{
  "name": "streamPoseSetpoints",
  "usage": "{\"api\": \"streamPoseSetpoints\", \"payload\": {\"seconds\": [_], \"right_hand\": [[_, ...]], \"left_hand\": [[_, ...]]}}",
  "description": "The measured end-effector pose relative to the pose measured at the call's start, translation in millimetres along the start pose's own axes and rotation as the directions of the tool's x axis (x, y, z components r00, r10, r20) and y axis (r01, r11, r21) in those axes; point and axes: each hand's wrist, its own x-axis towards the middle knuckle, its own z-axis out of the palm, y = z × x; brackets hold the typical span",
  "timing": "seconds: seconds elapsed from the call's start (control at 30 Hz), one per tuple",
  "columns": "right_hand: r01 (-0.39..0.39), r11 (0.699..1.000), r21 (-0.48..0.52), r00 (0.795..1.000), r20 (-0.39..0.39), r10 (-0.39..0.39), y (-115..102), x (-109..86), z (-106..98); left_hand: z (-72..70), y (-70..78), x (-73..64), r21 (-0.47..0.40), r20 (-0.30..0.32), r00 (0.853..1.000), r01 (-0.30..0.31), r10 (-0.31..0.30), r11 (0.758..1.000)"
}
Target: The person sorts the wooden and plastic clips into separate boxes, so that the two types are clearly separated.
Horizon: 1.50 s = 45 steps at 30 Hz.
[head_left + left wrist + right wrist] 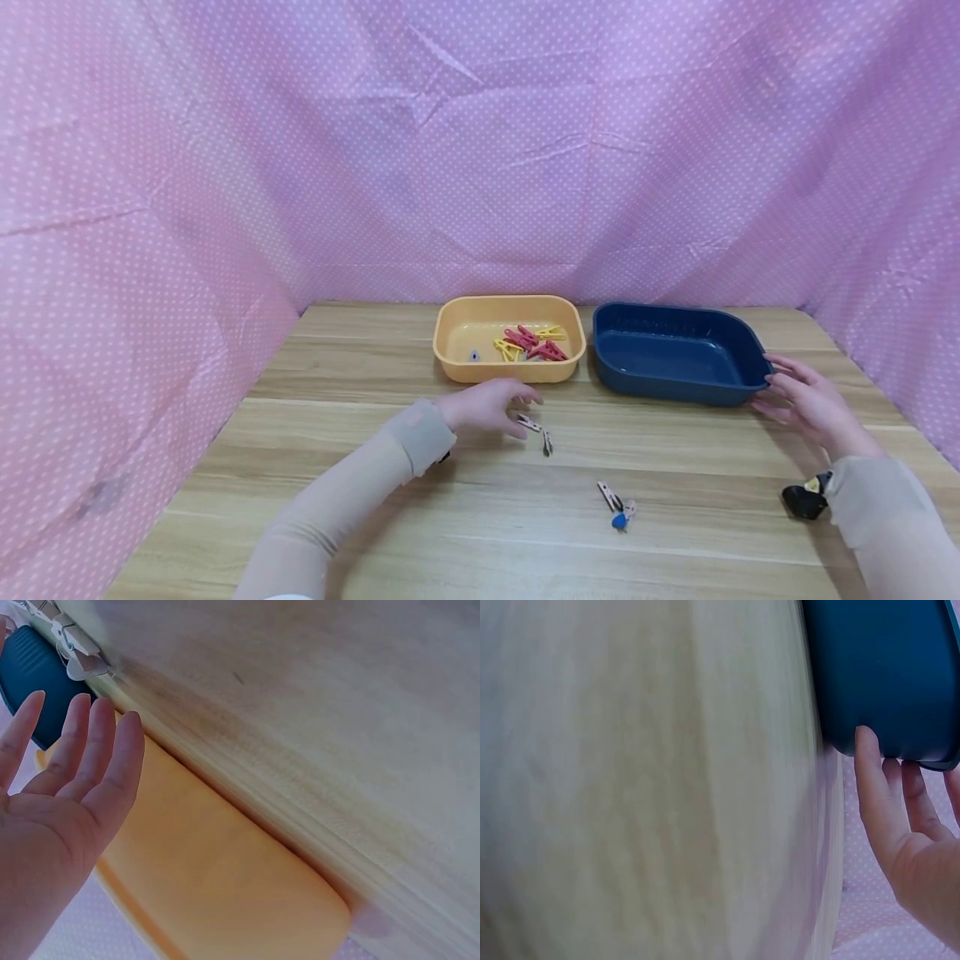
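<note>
In the head view my left hand (491, 407) is held over the table with fingers spread, just in front of the yellow basin (453, 372). Right by its fingertips lie a wooden clothespin (529, 423) and another small clothespin (547, 442). The left wrist view shows the palm with nothing in it and clothespins (77, 639) beyond the fingers. At the far right, my right hand (813, 408) touches the right end of the dark blue basin (675, 390) with extended fingers. Inside the yellow basin are several red clothespins (551, 351) and yellow clothespins (507, 349).
Nearer the front of the wooden table (480, 517) lies another wooden clothespin (609, 497), beside a small blue piece (619, 521) and a pale one. A pink polka-dot cloth (480, 167) hangs behind the table and along its sides.
</note>
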Motion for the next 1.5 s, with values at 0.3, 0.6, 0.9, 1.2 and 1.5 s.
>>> {"api": "streamPoseSetpoints", "payload": {"seconds": [0.3, 0.6, 0.9, 1.2, 1.5], "right_hand": [[0.001, 0.999, -0.035, 1.000, 0.010, -0.001, 0.6, 0.2, -1.1], [-0.017, 0.997, -0.078, 1.000, -0.028, 0.015, 0.2, -1.2, -3.0], [-0.014, 0.997, -0.078, 0.999, -0.029, 0.012, 0.6, -1.2, -2.6], [-0.010, 0.999, -0.053, 1.000, -0.013, 0.009, -0.4, -1.0, -2.3], [-0.014, 0.998, -0.053, 0.999, -0.036, 0.012, -1.2, -1.5, 0.4]], "left_hand": [[6.4, -0.6, 2.2, 0.003, 0.024, 0.999, 0.028, -0.028, 1.000], [7.5, 4.0, 4.0, 0.042, 0.049, 0.998, 0.043, -0.045, 0.998], [9.2, 2.3, 8.4, 0.071, 0.059, 0.997, 0.035, -0.040, 0.997], [12.5, 3.1, 13.6, 0.116, 0.052, 0.999, 0.000, -0.006, 0.993], [14.1, 0.9, 15.8, 0.094, 0.044, 0.999, -0.016, 0.012, 0.995]]}}
